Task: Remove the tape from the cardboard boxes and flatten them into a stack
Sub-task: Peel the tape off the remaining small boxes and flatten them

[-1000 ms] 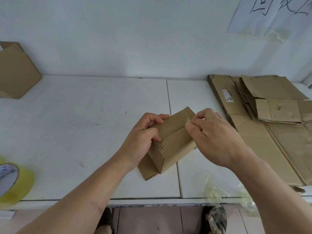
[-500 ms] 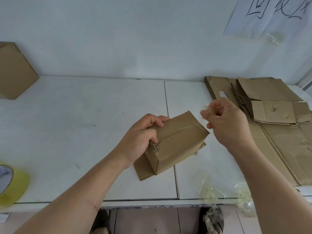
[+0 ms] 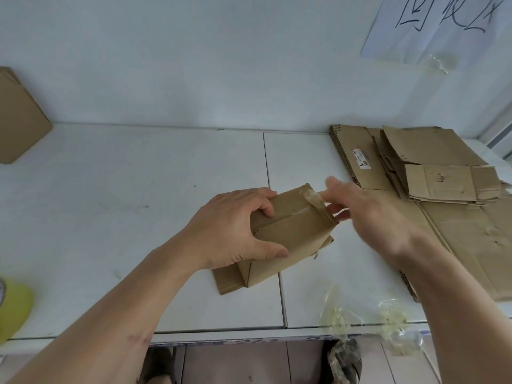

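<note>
Table [image 3: 138, 217]: flat stack [image 3: 443, 217] at right. Box [image 3: 291, 231] mid-table, left hand [image 3: 230, 231] wrapped round it; right hand [image 3: 374, 217] fingertips pinching tape [image 3: 314, 199] at far edge. Risk: tape tears w/ fast pull, leaving bits.

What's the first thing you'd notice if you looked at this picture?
Right in the middle, the left hand grips a small cardboard box above the white table, while the right hand picks at clear tape on its far corner. To the right lies a stack of flattened boxes, and crumpled tape sits at the near edge.
</note>
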Available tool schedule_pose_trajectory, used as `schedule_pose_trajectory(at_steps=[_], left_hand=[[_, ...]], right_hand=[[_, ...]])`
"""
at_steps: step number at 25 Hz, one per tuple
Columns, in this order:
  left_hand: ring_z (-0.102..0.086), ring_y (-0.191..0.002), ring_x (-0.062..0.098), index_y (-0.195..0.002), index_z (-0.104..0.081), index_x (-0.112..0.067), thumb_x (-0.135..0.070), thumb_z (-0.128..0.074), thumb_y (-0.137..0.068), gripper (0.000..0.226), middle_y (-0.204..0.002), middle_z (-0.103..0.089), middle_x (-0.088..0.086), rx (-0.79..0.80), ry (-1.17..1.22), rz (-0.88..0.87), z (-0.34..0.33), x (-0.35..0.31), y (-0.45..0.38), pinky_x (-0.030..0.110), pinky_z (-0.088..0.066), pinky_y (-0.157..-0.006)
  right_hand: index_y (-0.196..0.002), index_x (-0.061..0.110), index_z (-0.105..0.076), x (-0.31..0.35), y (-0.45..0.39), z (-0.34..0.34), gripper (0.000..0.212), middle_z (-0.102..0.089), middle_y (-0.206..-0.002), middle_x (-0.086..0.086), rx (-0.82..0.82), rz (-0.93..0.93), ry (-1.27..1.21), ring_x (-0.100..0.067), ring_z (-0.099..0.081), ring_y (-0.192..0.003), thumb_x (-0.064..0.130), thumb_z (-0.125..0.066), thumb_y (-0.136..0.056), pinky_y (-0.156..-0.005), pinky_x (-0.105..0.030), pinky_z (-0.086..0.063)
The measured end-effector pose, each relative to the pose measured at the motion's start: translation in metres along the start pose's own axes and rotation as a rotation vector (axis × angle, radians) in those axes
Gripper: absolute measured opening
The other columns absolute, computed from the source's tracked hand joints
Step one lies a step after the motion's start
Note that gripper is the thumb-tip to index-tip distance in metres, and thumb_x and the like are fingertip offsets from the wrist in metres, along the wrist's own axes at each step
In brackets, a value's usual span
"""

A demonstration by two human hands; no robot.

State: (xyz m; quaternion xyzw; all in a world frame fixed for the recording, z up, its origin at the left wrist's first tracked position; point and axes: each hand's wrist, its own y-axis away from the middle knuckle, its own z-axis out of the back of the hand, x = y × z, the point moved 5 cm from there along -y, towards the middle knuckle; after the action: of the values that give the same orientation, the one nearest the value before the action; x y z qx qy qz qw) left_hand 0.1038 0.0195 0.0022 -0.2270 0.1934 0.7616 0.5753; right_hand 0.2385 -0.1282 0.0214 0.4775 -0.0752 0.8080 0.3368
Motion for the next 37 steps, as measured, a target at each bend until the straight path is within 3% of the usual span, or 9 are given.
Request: schedule_pose_trajectory(at_steps=[3,7,11,15,17,24,27,31,37], left_hand=[[-0.021,-0.125,-0.015,-0.110,-0.049,-0.043,-0.067,-0.064,-0.065,0.053,-0.143,-0.031,-0.036,-0.017,-0.064,-0.057,0.001,0.002,-0.001,0.019,-0.014,-0.111],[-0.003,-0.140,-0.014,-0.111,-0.052,-0.039,-0.057,-0.051,-0.070,0.045,-0.152,-0.026,-0.030,0.015,-0.165,-0.098,0.003,0.007,-0.001,0.019,0.005,-0.117],[-0.004,-0.134,-0.021,-0.126,-0.047,-0.045,-0.047,-0.044,-0.072,0.054,-0.155,-0.021,-0.027,0.054,-0.144,-0.091,0.004,0.003,0.000,0.023,0.010,-0.118],[0.011,-0.143,-0.007,-0.135,-0.046,-0.054,-0.054,-0.019,-0.070,0.070,-0.158,-0.013,-0.026,0.068,-0.236,-0.140,0.000,-0.003,0.001,0.034,0.012,-0.120],[0.015,-0.143,-0.006,-0.135,-0.048,-0.052,-0.052,-0.012,-0.069,0.075,-0.157,-0.014,-0.030,0.074,-0.273,-0.164,0.000,-0.005,0.002,0.034,0.014,-0.119],[-0.023,-0.143,-0.001,-0.121,-0.063,-0.040,-0.030,-0.018,-0.084,0.059,-0.143,-0.045,-0.028,-0.081,-0.237,-0.246,0.000,-0.002,0.002,0.031,0.003,-0.120],[-0.032,-0.138,-0.002,-0.111,-0.067,-0.034,-0.017,-0.028,-0.086,0.049,-0.137,-0.053,-0.025,-0.155,-0.178,-0.275,-0.003,0.004,-0.002,0.025,-0.001,-0.119],[-0.030,-0.138,-0.005,-0.103,-0.066,-0.031,-0.026,-0.028,-0.086,0.042,-0.134,-0.053,-0.027,-0.144,-0.097,-0.242,-0.003,0.009,-0.003,0.023,-0.001,-0.119],[-0.047,-0.131,0.020,-0.091,-0.043,-0.023,-0.087,-0.035,-0.072,0.067,-0.110,-0.060,-0.008,-0.324,-0.284,-0.082,-0.033,-0.025,-0.005,0.050,-0.016,-0.118]], right_hand=[[-0.085,0.042,-0.065,-0.006,-0.004,0.003,0.015,-0.063,-0.086,0.010,-0.173,0.132,0.280,0.000,-0.061,-0.077,0.034,-0.058,-0.095,-0.067,-0.015,-0.045],[-0.102,0.019,-0.071,-0.022,-0.010,0.009,0.013,-0.072,-0.079,0.001,-0.194,0.059,-0.099,-0.009,-0.068,-0.067,0.015,-0.060,-0.096,-0.068,-0.022,-0.053],[-0.096,0.020,-0.074,-0.022,-0.008,0.007,0.016,-0.071,-0.088,0.000,-0.127,0.058,-0.105,-0.012,-0.066,-0.063,0.025,-0.058,-0.097,-0.067,-0.029,-0.058],[-0.087,0.030,-0.074,-0.017,-0.005,0.012,0.023,-0.070,-0.079,-0.006,-0.098,0.067,-0.006,-0.023,-0.063,-0.063,0.049,-0.061,-0.087,-0.063,-0.034,-0.054],[-0.091,0.028,-0.076,-0.014,-0.005,0.012,0.019,-0.071,-0.081,-0.005,-0.095,0.117,-0.085,-0.026,-0.066,-0.068,0.040,-0.061,-0.090,-0.065,-0.036,-0.054],[-0.091,0.040,-0.072,-0.012,-0.005,-0.001,0.020,-0.068,-0.078,0.002,-0.001,0.279,0.021,-0.013,-0.065,-0.082,0.031,-0.054,-0.096,-0.083,-0.029,-0.050],[-0.094,0.042,-0.068,-0.005,-0.004,-0.003,0.019,-0.066,-0.075,0.013,-0.056,0.348,0.110,-0.006,-0.063,-0.079,0.029,-0.054,-0.096,-0.074,-0.016,-0.047],[-0.093,0.041,-0.067,-0.003,-0.003,-0.001,0.019,-0.065,-0.075,0.024,-0.091,0.341,0.129,0.000,-0.061,-0.078,0.026,-0.055,-0.097,-0.070,-0.007,-0.042],[-0.098,0.039,-0.073,-0.002,-0.005,0.003,0.015,-0.061,-0.103,0.014,-0.145,0.384,0.163,-0.004,-0.058,-0.104,0.031,-0.061,-0.093,-0.087,-0.013,-0.042]])
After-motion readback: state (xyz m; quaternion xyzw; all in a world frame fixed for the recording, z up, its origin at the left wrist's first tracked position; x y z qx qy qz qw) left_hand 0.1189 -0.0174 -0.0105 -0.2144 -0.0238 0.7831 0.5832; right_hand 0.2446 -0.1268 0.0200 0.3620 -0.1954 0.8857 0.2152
